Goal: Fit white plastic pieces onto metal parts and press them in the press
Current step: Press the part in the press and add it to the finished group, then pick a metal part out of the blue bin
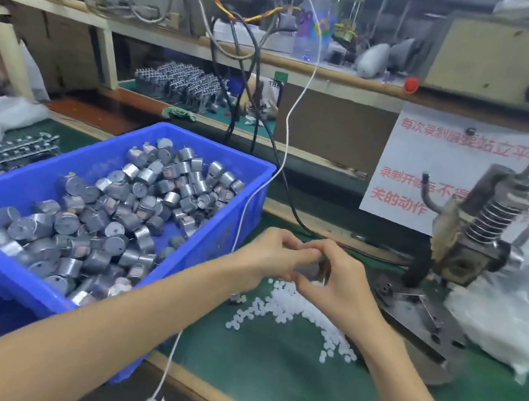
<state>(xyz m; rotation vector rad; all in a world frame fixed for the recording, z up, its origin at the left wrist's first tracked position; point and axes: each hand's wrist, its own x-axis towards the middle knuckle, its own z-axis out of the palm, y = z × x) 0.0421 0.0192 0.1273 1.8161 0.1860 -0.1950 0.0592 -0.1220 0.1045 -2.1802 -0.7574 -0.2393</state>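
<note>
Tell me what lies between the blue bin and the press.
A pile of white plastic pieces on the green mat; above it the left hand and right hand hold a metal part. Head view.

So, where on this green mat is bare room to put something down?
Bare: green mat near the front edge, between blue plastic bin and grey metal press base. Crowded: loose white plastic pieces under left hand and right hand, which hold a small metal part.
</note>
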